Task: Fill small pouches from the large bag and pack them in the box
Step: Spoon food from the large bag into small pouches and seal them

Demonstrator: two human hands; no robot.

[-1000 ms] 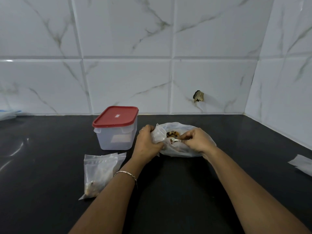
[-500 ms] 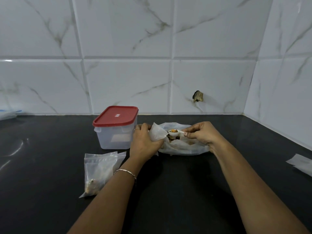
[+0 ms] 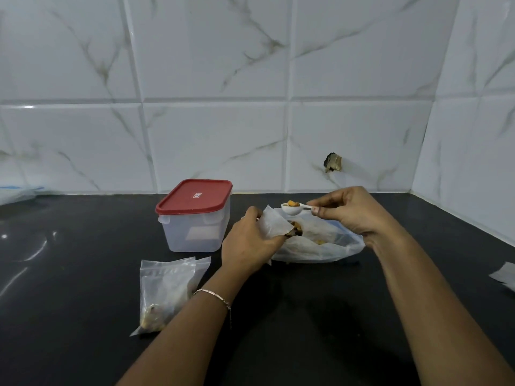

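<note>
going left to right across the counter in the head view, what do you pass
filled pouches → box → left hand holding a small pouch → spoon → right hand → paper scrap

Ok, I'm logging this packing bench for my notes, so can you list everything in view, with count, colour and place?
storage box: one, clear with a red lid shut on it, back of the counter, left of centre
large bag: one, translucent white, lying open behind the hands
small pouch: one, translucent, held open over the large bag
spoon: one, white, loaded with orange and brown pieces, above the pouch
filled pouches: at least two overlapping, clear, in front of the box
paper scrap: one, white, right edge of the counter
counter: one, black
tiled wall: white with marbling, one chipped hole low on the right
bracelet: one, silver, left wrist
left hand: grip on the small pouch
right hand: grip on the spoon handle
</note>
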